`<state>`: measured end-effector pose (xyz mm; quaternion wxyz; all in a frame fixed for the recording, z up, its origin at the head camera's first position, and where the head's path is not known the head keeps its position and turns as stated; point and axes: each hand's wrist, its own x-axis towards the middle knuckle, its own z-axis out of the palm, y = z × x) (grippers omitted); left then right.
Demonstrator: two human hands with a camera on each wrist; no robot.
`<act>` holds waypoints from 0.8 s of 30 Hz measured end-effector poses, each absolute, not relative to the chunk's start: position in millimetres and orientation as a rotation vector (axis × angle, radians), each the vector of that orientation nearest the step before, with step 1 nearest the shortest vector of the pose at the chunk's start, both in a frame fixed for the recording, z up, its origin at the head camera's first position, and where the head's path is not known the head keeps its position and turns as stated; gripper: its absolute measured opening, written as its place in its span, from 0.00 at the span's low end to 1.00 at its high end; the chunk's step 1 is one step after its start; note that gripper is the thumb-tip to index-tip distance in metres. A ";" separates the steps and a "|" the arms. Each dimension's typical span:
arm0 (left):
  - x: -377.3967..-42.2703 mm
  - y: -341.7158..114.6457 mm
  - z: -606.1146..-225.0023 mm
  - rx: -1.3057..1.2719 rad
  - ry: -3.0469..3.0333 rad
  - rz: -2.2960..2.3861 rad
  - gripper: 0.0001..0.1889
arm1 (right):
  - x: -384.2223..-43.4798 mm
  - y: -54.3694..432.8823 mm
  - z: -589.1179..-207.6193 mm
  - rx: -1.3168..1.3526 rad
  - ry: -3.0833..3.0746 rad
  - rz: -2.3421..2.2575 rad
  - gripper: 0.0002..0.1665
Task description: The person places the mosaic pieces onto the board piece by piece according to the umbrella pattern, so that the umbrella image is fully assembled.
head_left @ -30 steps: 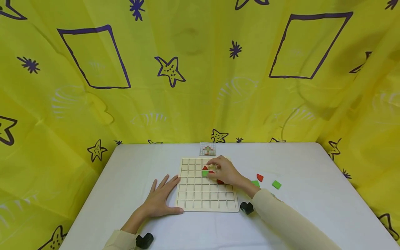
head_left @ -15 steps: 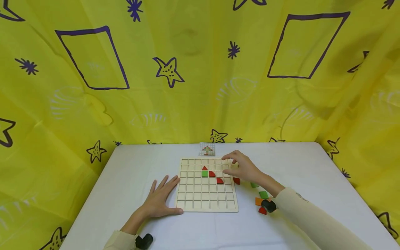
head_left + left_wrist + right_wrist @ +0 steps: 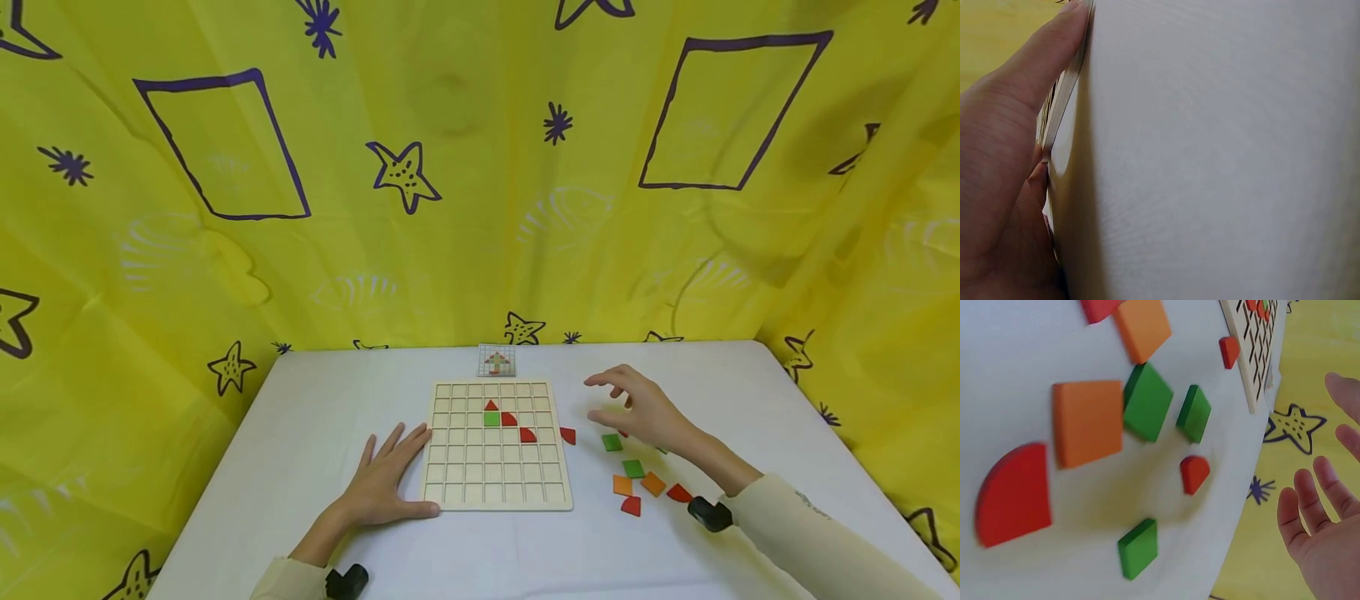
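Note:
A pale wooden grid board (image 3: pixel 495 492) lies mid-table. Set in its cells are a red triangle (image 3: pixel 491 406), a green square (image 3: pixel 491 419) and two red quarter circles, one beside the square (image 3: pixel 508 419) and one lower right (image 3: pixel 528 435). My left hand (image 3: pixel 382 483) lies with fingers spread at the board's left edge, its thumb by the front corner. To the right of the board, my right hand (image 3: pixel 645 410) hovers over loose pieces, fingers apart and nothing between them. Below it in the right wrist view are a green square (image 3: pixel 1138 549) and a red quarter circle (image 3: pixel 1016 495).
A small pattern card (image 3: pixel 497 361) lies behind the board. More loose pieces lie right of it: an orange square (image 3: pixel 622 485), another orange square (image 3: pixel 653 483), green squares (image 3: pixel 633 468), and a red piece (image 3: pixel 567 436) near the board's edge. A yellow curtain (image 3: pixel 465 250) hangs behind the table.
My right hand has left the board and moved right, over the loose pieces, uncovering the red quarter circles in the grid. My left hand has stayed in place.

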<state>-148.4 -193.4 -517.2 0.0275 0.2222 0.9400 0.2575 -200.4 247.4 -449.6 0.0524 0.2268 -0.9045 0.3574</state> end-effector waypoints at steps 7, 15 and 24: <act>-148.3 -193.1 -517.2 0.717 2.908 0.811 0.60 | -185.9 274.6 -449.1 0.640 -2.704 1.037 0.27; -148.5 -191.9 -510.9 0.662 2.873 0.767 0.61 | -170.6 304.2 -454.2 0.537 -2.687 1.028 0.27; -150.7 -195.1 -524.5 0.721 2.932 0.807 0.62 | -158.1 327.3 -465.0 0.417 -2.756 1.045 0.28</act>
